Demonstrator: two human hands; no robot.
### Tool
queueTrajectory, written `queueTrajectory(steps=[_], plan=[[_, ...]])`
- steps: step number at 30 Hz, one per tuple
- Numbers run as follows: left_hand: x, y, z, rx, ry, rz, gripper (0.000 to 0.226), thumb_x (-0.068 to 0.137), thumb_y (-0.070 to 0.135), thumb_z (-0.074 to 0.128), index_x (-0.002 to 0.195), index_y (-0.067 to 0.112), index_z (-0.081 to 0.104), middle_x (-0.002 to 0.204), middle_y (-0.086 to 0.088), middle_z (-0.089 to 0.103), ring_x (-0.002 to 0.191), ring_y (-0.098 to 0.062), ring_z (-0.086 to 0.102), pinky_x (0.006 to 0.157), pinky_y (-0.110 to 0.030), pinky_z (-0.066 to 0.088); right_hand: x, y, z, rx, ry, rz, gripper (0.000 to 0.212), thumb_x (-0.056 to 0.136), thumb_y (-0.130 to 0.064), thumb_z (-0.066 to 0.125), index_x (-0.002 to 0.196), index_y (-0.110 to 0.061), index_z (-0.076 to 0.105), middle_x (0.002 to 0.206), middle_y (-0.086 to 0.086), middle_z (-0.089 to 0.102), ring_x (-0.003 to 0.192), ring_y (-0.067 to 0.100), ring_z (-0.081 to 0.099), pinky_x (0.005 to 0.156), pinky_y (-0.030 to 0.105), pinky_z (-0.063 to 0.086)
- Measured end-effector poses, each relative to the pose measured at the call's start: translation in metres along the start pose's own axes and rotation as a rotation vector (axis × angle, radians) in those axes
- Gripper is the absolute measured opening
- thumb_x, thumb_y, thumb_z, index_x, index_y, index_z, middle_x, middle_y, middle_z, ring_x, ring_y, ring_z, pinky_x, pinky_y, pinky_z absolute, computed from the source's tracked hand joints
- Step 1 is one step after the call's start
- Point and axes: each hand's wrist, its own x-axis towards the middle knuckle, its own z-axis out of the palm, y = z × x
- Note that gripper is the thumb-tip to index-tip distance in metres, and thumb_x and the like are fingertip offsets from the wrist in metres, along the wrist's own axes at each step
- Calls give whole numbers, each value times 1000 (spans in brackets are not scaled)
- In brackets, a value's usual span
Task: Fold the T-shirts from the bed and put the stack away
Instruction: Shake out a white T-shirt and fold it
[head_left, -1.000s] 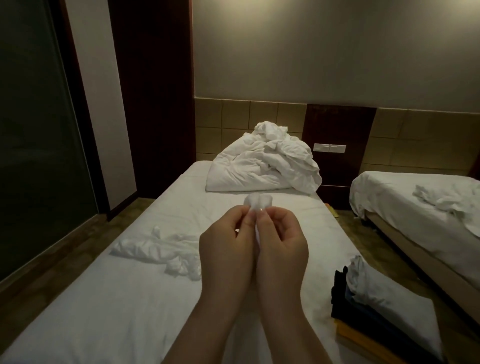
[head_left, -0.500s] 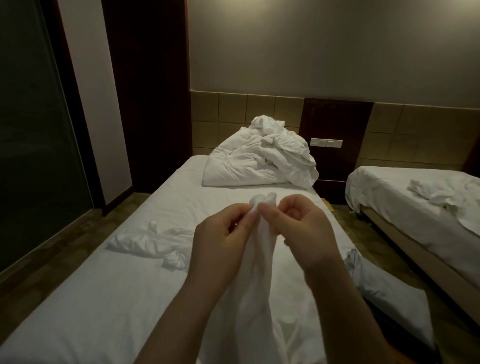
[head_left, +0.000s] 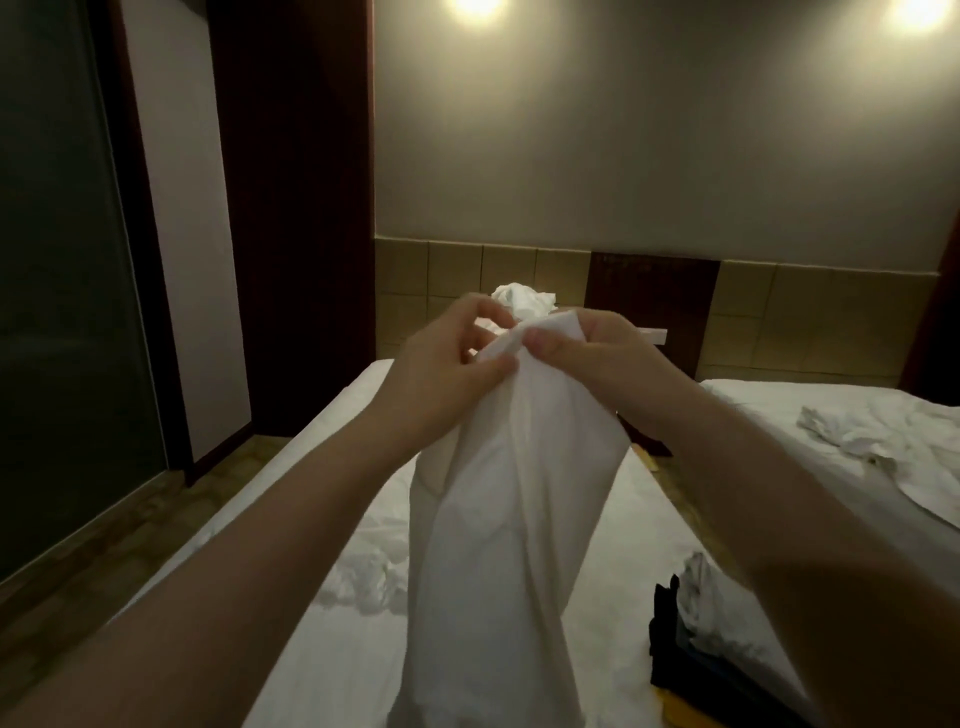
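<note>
Stack of folded shirts (head_left: 675, 654) sits at the near right edge of the bed (head_left: 644, 530), dark layers below and a pale one on top. Just left of it, the white T-shirt (head_left: 504, 545) hangs as a narrow column from the raised hands toward the mattress. Its lower end leaves the frame, so contact with the bed cannot be confirmed.

Left hand (head_left: 447, 364) pinches the top edge of the shirt between thumb and fingers. Right hand (head_left: 597, 353) pinches the same edge just beside it, with the thumb on the near face. The two grips nearly touch.

The step in hand appears to be locating a straight edge before folding. Recommended procedure:

1. Slide the hands apart along the edge without releasing either pinch.
2. Stop when the cloth hangs flat, not bunched.
3. Check that the sleeves fall free.
4. Lower the shirt onto bare sheet, apart from the crumpled white garment (head_left: 363, 582) at left.

Farther off, a heaped duvet (head_left: 524, 299) lies at the head of the bed. A second bed (head_left: 831, 400) at right carries loose white cloth (head_left: 857, 441).
</note>
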Motion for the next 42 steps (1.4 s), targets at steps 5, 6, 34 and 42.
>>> queueTrajectory(steps=[5, 6, 34, 42], plan=[[16, 15, -10, 108, 52, 31, 28, 83, 14, 60, 103, 29, 48, 96, 0, 61, 87, -20, 60, 80, -44, 55, 29, -48, -27, -90, 55, -103, 13, 88, -37, 57, 83, -26, 59, 86, -4, 63, 80, 10, 63, 63, 19, 49], [18, 18, -11, 103, 47, 20, 24, 83, 17, 60, 103, 27, 52, 97, 1, 62, 88, -19, 60, 82, -44, 54, 34, -58, -33, -93, 66, -114, 13, 88, -36, 59, 82, -25, 60, 84, -4, 63, 77, 8, 63, 60, 16, 49], [-36, -42, 29, -315, -146, -414, 33, 74, 34, 76, 84, 3, 73, 86, -10, 72, 81, -20, 66, 84, -36, 52, 16, -49, -85, -209, 177, 49, 18, 88, -31, 62, 94, -14, 60, 80, -7, 56, 69, 2, 54, 45, 4, 43], [5, -36, -39, -15, -131, -417, 17, 75, 15, 75, 86, 3, 71, 81, -6, 64, 74, -14, 58, 59, -18, 47, 3, -45, -127, -354, -345, 447, 85, 24, -57, 89, 94, -14, 65, 86, 0, 74, 73, 13, 71, 56, 22, 55]])
